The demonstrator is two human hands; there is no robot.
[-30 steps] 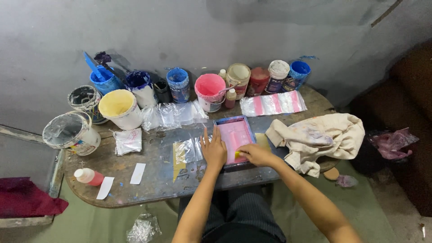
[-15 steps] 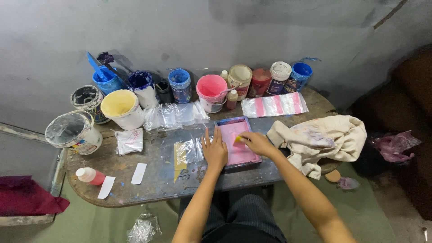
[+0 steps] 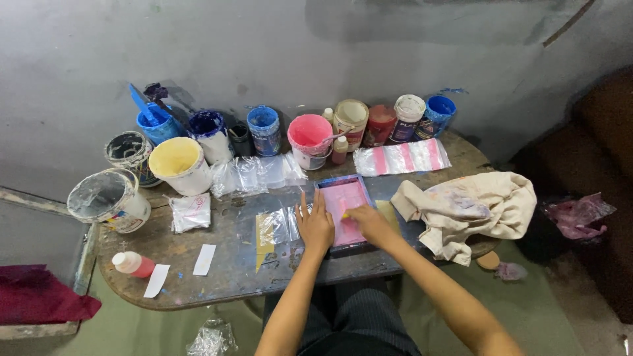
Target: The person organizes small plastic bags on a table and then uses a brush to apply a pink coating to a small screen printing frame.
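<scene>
A small pink printing screen in a blue frame (image 3: 343, 192) lies flat on the worn round table (image 3: 224, 280). My left hand (image 3: 314, 224) rests flat with spread fingers on the screen's left edge. My right hand (image 3: 366, 221) is closed on a small yellow piece (image 3: 345, 215) pressed against the pink mesh. Clear plastic bags (image 3: 278, 226) lie under and left of the left hand.
Several paint buckets and jars line the table's back edge, among them a yellow one (image 3: 178, 163) and a pink one (image 3: 308, 137). A stained cream cloth (image 3: 471, 207) lies at right. A red bottle (image 3: 134, 264) and white paper strips (image 3: 204, 259) sit front left.
My right hand has slid up the pink screen away from me with the yellow piece. The left hand has stayed on the frame's left edge.
</scene>
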